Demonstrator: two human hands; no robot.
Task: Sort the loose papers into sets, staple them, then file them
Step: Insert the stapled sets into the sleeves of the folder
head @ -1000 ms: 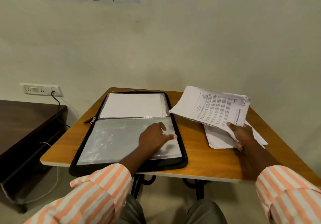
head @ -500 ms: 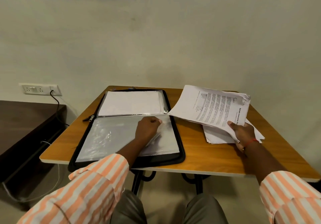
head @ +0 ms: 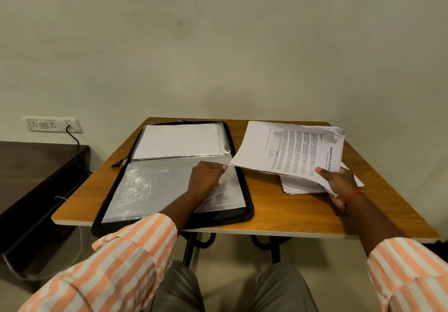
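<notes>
A black zip folder [head: 247, 212] lies open on the wooden table [head: 278, 217], with white sheets [head: 179, 141] in its far half. Its near half shows a clear plastic sleeve [head: 150, 188]. My left hand [head: 206, 178] rests on that sleeve and pinches its upper right edge with curled fingers. My right hand [head: 339, 183] holds a printed set of papers [head: 291, 149] by its near corner, lifted above the table to the right of the folder. A smaller stack of loose papers [head: 300, 187] lies flat under it. No stapler is in sight.
A dark low cabinet [head: 36, 173] stands left of the table. A wall socket [head: 52, 124] with a black cable plugged in is on the wall behind it. The table's far edge sits against the plain wall. My knees are under the near edge.
My left hand slid from the sleeve's middle right up toward its top right corner, and its fingers curled onto the edge. The held papers shifted only slightly.
</notes>
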